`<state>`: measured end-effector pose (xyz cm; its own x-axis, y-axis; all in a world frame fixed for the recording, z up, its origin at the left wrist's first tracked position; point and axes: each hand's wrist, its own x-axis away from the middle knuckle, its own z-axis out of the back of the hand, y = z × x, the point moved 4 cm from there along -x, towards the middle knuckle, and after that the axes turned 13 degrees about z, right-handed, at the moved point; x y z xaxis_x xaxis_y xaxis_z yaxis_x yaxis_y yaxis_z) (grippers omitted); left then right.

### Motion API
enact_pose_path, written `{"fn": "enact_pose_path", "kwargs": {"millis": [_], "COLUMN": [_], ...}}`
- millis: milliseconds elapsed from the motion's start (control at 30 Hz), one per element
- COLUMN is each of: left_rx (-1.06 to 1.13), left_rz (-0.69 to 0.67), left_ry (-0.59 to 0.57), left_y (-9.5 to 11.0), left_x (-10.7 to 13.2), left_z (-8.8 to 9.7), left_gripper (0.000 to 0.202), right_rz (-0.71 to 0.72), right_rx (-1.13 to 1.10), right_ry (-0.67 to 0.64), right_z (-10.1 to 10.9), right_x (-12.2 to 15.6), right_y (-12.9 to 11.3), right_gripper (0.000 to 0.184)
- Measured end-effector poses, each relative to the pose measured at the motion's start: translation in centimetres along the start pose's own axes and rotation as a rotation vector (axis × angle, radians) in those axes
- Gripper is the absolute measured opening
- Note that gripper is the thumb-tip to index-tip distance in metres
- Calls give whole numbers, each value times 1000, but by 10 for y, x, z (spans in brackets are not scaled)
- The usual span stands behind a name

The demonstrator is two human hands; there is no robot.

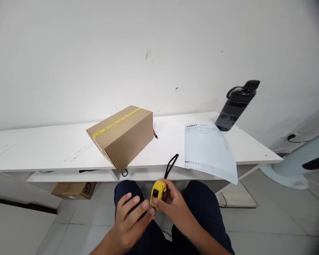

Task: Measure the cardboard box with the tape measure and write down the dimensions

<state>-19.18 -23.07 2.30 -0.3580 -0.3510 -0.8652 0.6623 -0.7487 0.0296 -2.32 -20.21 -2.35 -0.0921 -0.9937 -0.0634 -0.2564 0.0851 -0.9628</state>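
Observation:
A yellow tape measure (157, 192) with a black wrist strap (171, 165) is in my right hand (176, 205), held low over my lap. My right thumb lies along its near end and the fingers wrap its right side. My left hand (131, 219) is just left of it, fingers spread. The left thumb tip is close to the tape's lower end; I cannot tell if they touch. On the white bench beyond my knees stands a brown cardboard box (130, 138) with yellow tape (118, 123) across its top. The box's near corner overhangs the bench's front edge.
Papers (208, 150) on the white bench (42, 145) curl over its front edge. A dark bottle (236, 106) stands behind them. A red and black pen (155, 133) lies beside the box. Another carton (74, 190) sits beneath the bench; a pale blue stand (292, 170) is at right.

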Motion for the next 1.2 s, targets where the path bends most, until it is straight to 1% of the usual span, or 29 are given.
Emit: {"fn": "enact_pose_path", "kwargs": {"millis": [67,100,167,233,267,333,400,433,467,500,533,600,633,667,800,867,967,1033,1100,1167,1200], "left_rx": [44,60,63,26,-21,-164,-393,-455,-488,-493,-467,-396,-371,-362,-357,-296,-168,-108,-76,-50,-26], "left_rz": [100,123,119,43,-2,-53,-30,44,150,265,369,534,595,647,845,935,1029,1085,1137,1140,1111], "left_ry": [-71,-100,-160,-216,-231,-243,-263,-274,-328,-403,-511,-685,-738,-761,-749,-728,-717,-707,-671,-621,-600], "left_y": [6,8,9,4,-2,-26,-61,-83,-105,-127,-147,-176,-187,-195,-217,-228,-245,-257,-270,-284,-290], "left_x": [15,20,23,12,0,-37,-83,-107,-128,-146,-159,-175,-180,-184,-196,-204,-212,-212,-206,-198,-194], "left_z": [-17,-22,-24,-19,-13,-1,11,17,22,24,24,22,20,19,21,25,34,43,55,69,76], "left_gripper": [25,23,22,34,39,44,54,59,64,71,76,79,79,78,78,77,72,71,71,67,63], "right_rz": [-166,-226,-297,-315,-318,-328,-352,-357,-354,-344,-329,-301,-296,-297,-317,-327,-334,-330,-315,-295,-294], "right_rx": [-185,-250,-323,-349,-349,-341,-343,-350,-359,-367,-375,-382,-382,-378,-332,-315,-296,-285,-284,-283,-278], "right_ry": [45,76,120,109,95,64,36,22,10,3,0,20,38,58,113,119,116,100,78,72,84], "right_z": [-3,-3,-1,2,3,4,4,3,2,2,1,2,3,4,11,13,15,16,15,14,13], "right_x": [15,21,30,35,37,38,37,36,35,34,33,31,30,30,31,32,35,36,36,35,35], "right_y": [26,36,55,73,82,102,121,130,136,142,145,148,149,148,146,148,154,159,163,165,165], "right_gripper": [58,58,60,62,62,65,67,67,67,66,66,66,66,66,63,64,66,65,64,64,64]}}
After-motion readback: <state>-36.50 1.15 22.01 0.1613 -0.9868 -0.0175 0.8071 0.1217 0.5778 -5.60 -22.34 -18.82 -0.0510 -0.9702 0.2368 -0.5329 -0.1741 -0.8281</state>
